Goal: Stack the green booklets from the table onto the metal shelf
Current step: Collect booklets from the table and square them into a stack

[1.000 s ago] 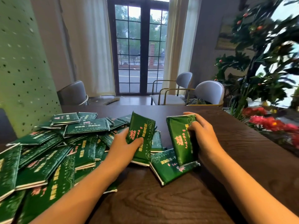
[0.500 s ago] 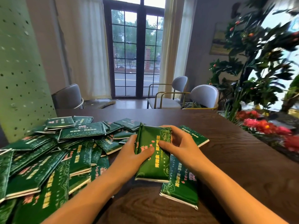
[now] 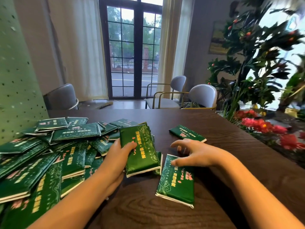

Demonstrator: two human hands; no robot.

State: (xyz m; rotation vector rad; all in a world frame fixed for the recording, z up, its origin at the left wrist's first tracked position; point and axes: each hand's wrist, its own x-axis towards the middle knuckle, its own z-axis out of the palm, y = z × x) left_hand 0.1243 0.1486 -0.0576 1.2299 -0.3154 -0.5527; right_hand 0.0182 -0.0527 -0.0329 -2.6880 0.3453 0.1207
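Apart, two booklets [image 3: 175,180]; bundle [image 3: 140,149] in left hand [image 3: 118,157].

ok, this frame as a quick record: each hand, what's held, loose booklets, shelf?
left hand: grips held booklet, tilted up above the pile
right hand: open, fingers spread, over near booklet; contact unclear
far booklet: flat, alone, beyond right hand
pile: scattered booklets, left of the left hand
table: dark wood
metal shelf: not clearly in view
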